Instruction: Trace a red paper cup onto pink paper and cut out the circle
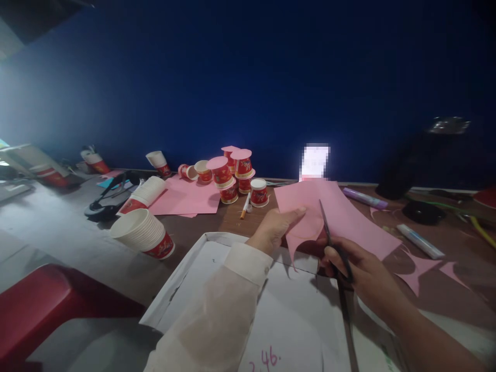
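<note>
Pinched in my left hand point(273, 230) is a piece of pink paper point(298, 199), thumb on top. A faint curved outline shows on it, and a cut strip dangles from its lower edge. My right hand point(349, 261) grips black-handled scissors point(326, 227) by the loops. Their blades point up and away, at the right edge of the held paper. Behind the scissors lies a larger pink sheet point(352, 225). Curved pink scraps point(418, 268) are on the table to the right of my right hand.
Red paper cups topped with pink discs point(220, 173) stand stacked at the back. Nested cups point(143, 235) lie at the left, near more pink sheets point(186, 194). A white box point(294, 315) sits under my forearms. A glue stick point(420, 241) and a purple tube point(365, 198) lie right.
</note>
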The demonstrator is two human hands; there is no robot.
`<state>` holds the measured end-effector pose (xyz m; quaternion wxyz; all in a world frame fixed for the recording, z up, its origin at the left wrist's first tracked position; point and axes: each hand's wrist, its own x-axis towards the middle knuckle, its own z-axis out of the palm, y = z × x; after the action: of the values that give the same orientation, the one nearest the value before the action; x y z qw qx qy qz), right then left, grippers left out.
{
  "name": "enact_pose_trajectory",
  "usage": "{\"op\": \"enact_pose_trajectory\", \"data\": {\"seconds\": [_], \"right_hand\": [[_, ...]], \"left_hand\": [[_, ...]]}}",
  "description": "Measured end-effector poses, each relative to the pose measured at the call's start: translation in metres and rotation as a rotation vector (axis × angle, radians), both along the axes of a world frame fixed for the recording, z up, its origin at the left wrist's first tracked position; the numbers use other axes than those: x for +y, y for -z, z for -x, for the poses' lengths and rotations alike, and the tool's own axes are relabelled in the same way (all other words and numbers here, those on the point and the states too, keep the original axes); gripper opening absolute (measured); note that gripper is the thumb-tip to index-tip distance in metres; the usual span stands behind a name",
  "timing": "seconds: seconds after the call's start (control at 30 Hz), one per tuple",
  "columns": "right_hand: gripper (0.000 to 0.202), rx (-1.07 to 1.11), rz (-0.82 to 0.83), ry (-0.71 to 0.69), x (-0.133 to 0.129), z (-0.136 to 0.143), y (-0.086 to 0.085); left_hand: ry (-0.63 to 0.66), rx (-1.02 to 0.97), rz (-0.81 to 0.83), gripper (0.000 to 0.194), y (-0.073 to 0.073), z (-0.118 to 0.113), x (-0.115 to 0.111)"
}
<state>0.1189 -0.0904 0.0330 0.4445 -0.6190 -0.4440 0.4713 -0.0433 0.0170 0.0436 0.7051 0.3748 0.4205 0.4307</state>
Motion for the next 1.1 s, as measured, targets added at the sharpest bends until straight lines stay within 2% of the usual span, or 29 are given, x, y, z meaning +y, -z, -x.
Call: {"op": "enact_pose_trajectory", "data": {"seconds": [0.2, 0.4, 0.63, 1.1], "right_hand": [[0.065, -0.029, 0.003, -0.030, 0.0003, -0.0011, 0.0004], [0.066, 0.009, -0.001, -0.041, -0.0003, -0.0015, 0.0008], [0.066, -0.001, 0.007, -0.032, -0.0002, -0.0015, 0.0019], [0.065, -0.003, -0.013, -0.047, -0.0013, -0.0012, -0.0001]], "left_hand": [[-0.025, 0.017, -0.005, 0.036, -0.0054, 0.0009, -0.0023], [-0.020, 0.010, -0.024, 0.042, -0.0065, 0.0017, -0.0024], [0.000, -0.018, -0.076, 0.042, -0.0027, 0.0023, -0.0016], [0.000, 0.011, -0.060, 0.041, 0.0000, 0.0036, 0.0030]]}}
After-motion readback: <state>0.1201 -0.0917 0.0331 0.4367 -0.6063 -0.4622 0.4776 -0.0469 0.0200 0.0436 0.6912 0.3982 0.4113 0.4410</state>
